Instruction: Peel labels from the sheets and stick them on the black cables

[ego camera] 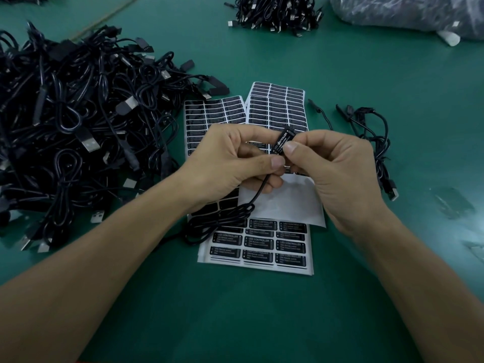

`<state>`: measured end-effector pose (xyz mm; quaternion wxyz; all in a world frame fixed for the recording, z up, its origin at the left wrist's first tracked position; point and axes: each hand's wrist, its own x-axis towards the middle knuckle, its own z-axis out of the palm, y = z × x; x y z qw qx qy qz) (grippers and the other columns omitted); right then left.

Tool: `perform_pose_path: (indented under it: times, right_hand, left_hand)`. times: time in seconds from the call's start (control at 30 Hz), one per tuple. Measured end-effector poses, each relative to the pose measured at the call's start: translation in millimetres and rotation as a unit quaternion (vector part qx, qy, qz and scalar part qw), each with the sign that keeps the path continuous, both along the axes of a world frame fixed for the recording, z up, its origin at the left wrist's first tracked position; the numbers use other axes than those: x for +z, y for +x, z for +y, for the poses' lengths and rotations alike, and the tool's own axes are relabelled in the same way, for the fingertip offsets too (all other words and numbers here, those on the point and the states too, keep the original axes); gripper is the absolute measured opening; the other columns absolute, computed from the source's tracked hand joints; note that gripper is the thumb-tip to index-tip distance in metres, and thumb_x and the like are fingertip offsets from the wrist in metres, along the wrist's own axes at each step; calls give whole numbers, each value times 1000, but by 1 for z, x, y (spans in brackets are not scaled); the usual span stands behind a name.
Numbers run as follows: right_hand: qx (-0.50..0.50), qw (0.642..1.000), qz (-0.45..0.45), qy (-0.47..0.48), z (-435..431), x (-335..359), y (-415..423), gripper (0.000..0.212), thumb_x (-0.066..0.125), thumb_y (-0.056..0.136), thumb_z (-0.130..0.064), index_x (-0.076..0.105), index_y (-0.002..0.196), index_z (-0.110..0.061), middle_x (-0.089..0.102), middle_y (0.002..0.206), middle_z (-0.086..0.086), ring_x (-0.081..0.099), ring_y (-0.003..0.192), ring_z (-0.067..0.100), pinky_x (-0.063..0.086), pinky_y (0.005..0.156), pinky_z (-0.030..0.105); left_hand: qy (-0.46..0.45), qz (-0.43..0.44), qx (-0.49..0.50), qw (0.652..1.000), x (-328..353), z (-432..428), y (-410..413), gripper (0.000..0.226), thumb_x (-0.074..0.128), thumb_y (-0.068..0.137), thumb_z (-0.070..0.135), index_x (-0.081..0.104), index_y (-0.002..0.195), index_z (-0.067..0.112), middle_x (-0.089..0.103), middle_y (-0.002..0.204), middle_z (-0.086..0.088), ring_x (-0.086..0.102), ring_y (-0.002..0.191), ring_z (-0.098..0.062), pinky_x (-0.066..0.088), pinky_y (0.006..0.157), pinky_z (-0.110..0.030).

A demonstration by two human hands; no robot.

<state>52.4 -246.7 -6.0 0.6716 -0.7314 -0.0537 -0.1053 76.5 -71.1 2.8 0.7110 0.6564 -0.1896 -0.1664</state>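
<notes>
Label sat on the black cable, held above the sheets; left hand and right hand pinched the cable with curled fingers. Firm thumb pressure along its length would probably seat the edges.

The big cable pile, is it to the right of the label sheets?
No, the big cable pile lies to the left of the label sheets.
</notes>
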Motion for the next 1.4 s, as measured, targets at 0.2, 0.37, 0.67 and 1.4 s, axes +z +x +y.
perform_pose_path:
  times: [0.2,0.37,0.67,1.4]
  right_hand:
    - [-7,999,-26,-20,1,0,0,13,72,88,-4,72,80,-14,73,73,-1,66,67,9,54,67,21]
    - [-14,999,-30,-32,2,0,-1,13,72,89,-5,73,80,-14,73,74,0,66,67,9,53,67,20]
    - [-25,998,-41,-52,4,1,-2,16,71,89,-6,72,78,-17,72,73,-1,65,66,10,54,66,23]
    - [-51,997,-46,-39,9,1,-6,13,73,85,-5,70,75,-14,74,69,-3,70,61,10,54,62,19]
  left_hand:
    - [8,-3,5,1000,-1,-1,1,23,73,78,14,76,98,23,77,77,-8,75,67,-16,59,62,-24]
    - [1,0,4,1000,-1,0,1,21,74,77,14,80,91,29,77,77,-9,75,67,-17,59,62,-24]
    - [6,-12,4,1000,-3,0,2,22,74,78,15,77,97,25,76,77,-9,74,68,-16,59,62,-25]
    - [28,-35,41,998,-4,-5,-1,17,64,94,3,73,97,17,77,78,-10,75,68,-20,58,63,-24]
